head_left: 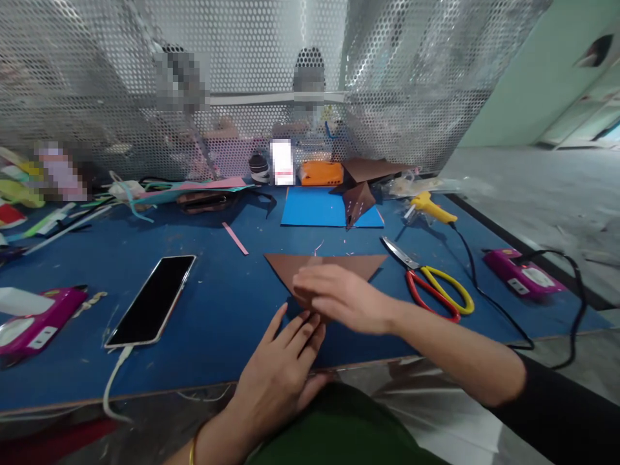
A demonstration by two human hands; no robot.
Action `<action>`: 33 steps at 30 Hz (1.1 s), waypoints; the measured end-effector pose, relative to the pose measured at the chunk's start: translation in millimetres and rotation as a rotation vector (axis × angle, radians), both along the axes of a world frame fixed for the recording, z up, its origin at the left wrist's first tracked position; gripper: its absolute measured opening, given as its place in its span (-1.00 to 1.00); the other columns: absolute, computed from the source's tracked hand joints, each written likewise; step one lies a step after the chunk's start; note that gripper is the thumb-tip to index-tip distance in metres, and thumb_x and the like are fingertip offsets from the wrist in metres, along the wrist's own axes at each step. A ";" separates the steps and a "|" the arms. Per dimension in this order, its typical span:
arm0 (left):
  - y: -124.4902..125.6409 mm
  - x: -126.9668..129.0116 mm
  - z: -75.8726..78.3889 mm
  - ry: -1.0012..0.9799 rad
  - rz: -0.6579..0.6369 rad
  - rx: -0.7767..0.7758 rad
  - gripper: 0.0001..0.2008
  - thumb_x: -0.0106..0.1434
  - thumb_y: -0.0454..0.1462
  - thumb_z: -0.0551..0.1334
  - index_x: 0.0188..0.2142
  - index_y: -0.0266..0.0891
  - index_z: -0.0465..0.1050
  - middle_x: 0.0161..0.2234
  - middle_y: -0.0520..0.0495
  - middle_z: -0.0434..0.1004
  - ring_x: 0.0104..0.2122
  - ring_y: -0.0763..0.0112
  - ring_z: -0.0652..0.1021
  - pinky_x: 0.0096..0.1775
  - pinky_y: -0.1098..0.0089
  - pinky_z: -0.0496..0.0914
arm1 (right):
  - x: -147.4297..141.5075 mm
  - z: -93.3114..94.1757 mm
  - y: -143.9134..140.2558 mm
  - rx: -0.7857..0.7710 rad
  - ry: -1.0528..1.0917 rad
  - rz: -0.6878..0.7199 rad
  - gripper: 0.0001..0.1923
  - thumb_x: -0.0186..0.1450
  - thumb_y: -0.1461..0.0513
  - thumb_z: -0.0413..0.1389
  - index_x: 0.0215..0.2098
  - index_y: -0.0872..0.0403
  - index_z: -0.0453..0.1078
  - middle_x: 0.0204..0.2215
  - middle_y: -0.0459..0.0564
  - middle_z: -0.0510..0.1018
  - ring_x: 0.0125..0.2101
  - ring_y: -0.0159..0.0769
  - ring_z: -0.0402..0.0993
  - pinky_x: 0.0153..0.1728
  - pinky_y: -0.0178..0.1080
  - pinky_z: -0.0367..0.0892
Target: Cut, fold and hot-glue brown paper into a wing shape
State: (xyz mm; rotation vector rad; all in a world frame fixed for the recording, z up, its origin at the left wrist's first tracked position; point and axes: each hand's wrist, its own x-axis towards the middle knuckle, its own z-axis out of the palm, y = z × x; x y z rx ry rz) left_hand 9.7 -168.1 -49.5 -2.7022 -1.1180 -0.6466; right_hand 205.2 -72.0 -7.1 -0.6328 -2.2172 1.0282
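- The brown paper triangle (310, 268) lay flat on the blue table (217, 303), near the front edge, its long edge away from me and its point toward me.
- My right hand (339, 294) rested on top of the paper, palm down, fingers stretched flat and close together, pressing near the lower point rather than pinching anything.
- My left hand (285, 361) lay just below, fingers straight and slightly fanned, their tips touching the paper's near point under my right hand; it held nothing either.
- I judged the sheet had already been folded into a triangle, since its edges looked clean and doubled, and the flattening of the crease seemed to be the step in hand.
- A finished-looking folded brown piece (359, 200) stood on a blue sheet (314, 208) further back, so I judged several folds were left on mine.
- The scissors (433, 287) with red and yellow handles lay just right of the paper, untouched.
- The yellow glue gun (429, 206) lay further back on the right, its black cord running toward the table edge.
- A phone (152, 300) lay face up on the left, plugged into a white cable.
- A pink paper strip (235, 238) lay between the phone and the triangle.
- 2 magenta devices (520, 272) sat at the far left and far right of the table.
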 end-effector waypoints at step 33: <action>-1.6 -1.9 -8.0 -0.009 -0.003 0.016 -0.51 0.41 -0.05 0.10 0.16 -0.35 0.38 0.15 -0.20 0.49 0.13 0.07 0.46 0.15 0.05 0.34 | 24.3 -23.8 5.8 0.297 -0.627 -0.035 -0.30 0.48 -0.09 -0.30 0.39 0.16 0.06 0.38 0.09 0.08 0.39 -0.22 -0.09 0.36 -0.04 -0.08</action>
